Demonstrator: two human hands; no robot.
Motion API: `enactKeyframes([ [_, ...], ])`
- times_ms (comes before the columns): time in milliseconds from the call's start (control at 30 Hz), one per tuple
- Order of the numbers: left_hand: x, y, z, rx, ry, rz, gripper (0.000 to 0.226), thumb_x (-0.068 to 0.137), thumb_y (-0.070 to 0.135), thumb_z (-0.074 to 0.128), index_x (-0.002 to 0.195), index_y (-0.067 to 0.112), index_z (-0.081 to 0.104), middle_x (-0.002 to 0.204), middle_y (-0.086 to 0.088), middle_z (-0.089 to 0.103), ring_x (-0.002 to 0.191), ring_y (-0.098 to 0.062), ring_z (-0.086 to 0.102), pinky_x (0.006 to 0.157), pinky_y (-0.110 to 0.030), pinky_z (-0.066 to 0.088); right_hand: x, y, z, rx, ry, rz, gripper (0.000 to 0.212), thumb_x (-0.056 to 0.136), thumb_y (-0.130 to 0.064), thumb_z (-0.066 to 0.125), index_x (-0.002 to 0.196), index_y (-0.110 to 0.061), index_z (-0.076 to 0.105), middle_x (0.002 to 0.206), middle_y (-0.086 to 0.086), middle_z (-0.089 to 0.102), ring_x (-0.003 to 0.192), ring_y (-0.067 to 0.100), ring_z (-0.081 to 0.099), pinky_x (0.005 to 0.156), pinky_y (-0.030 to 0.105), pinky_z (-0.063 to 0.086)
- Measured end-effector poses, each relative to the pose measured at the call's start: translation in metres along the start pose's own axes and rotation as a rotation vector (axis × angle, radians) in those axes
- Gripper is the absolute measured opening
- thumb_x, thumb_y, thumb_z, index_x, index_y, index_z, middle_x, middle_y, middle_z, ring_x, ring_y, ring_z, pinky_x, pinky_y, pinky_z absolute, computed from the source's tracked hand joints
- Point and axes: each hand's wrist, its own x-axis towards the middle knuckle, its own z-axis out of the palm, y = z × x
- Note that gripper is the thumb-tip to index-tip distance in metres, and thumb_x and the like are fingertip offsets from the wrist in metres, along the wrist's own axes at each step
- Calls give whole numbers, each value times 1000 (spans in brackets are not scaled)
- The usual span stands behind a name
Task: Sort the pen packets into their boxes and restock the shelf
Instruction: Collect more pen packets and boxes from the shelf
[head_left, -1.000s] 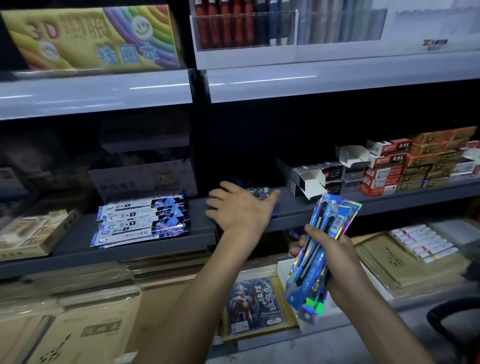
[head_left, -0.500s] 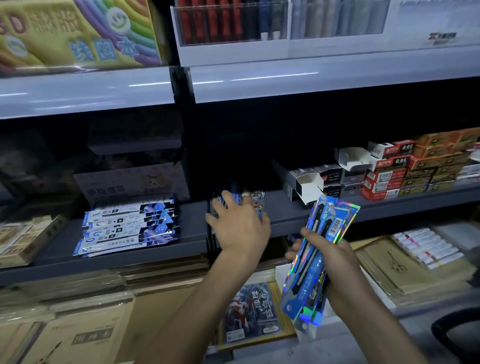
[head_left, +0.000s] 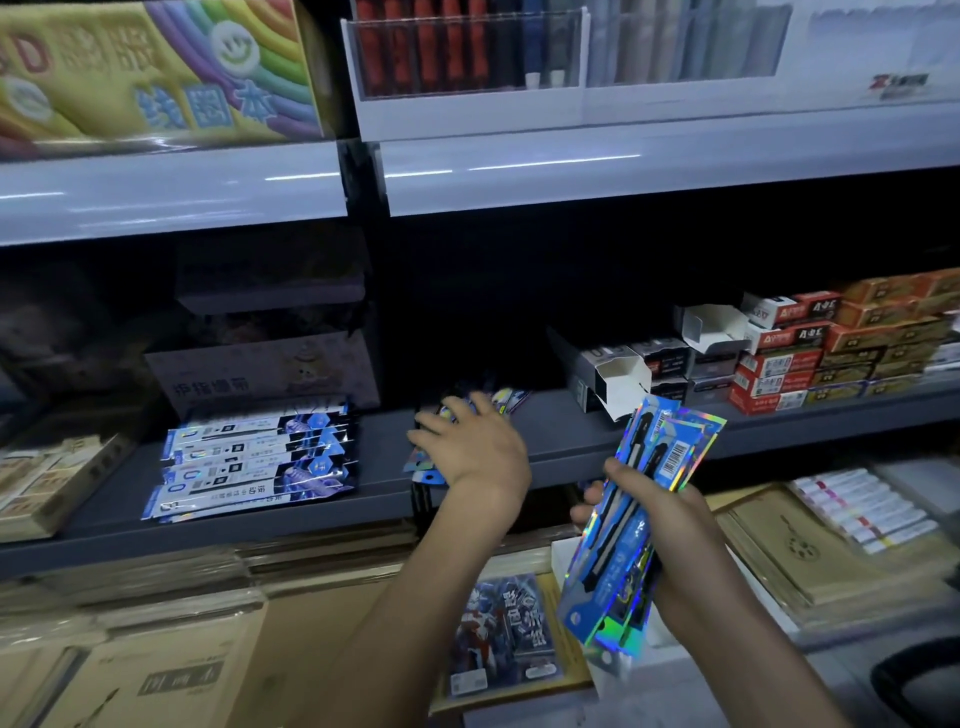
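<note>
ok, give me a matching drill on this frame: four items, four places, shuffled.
1 shiny blue holographic pen packets
2 fanned black-and-white pen packets
3 stacked red-and-white cardboard boxes
4 rainbow-printed box

A white upper shelf, left end
B grey shelf, right end
C gripped in right hand
D grey shelf, left of left hand

Pairs: 1-C; 2-D; 3-B; 4-A
</note>
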Motion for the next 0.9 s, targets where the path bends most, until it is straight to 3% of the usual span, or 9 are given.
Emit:
enactKeyframes([
  [133, -1, -26, 8, 70, 76, 216, 55, 111, 41, 25, 160, 18, 18, 163, -12, 28, 143, -47, 34, 112, -54, 35, -1, -5, 6, -2, -72, 19, 16, 100, -12, 65, 102, 3, 63, 71, 16, 68, 55, 27, 69, 52, 33, 59],
  [300, 3, -72, 9, 149, 177, 549, 57, 111, 43, 24, 163, 23, 15, 168, -4, 25, 143, -34, 40, 109, -44, 39, 0, -10, 19, 47, -143, 14, 12, 100, -12, 65, 97, 0, 62, 69, 12, 63, 55, 27, 65, 59, 36, 62],
  [433, 10, -96, 4, 148, 180, 708, 62, 108, 49, 14, 164, 23, 16, 170, -2, 23, 147, -28, 38, 113, -41, 39, 2, -8, 31, 85, -138, 8, 12, 100, -13, 66, 99, -1, 64, 69, 13, 64, 59, 28, 66, 66, 41, 65],
  [600, 7, -107, 4, 52, 207, 752, 72, 99, 54, 10, 160, 21, 33, 163, -2, 40, 140, -26, 49, 108, -41, 45, 3, -4, 46, 157, -111, 0, 19, 101, -16, 65, 92, 1, 65, 74, 14, 69, 67, 31, 72, 73, 44, 66],
  [733, 7, -106, 0, -7, 216, 698, 63, 103, 51, 30, 162, 27, 25, 164, 5, 37, 149, -19, 37, 118, -41, 33, 1, -6, 62, 289, -84, -29, 17, 102, -15, 63, 98, 2, 65, 85, 16, 72, 76, 31, 75, 71, 39, 66],
  [900, 1, -106, -17, 24, 218, 700, 83, 88, 65, 35, 162, 30, 24, 166, 4, 32, 155, -20, 26, 122, -40, 24, 1, -4, 74, 373, -78, -10, 32, 102, -19, 63, 121, 7, 62, 100, 23, 68, 84, 32, 72, 73, 36, 66],
])
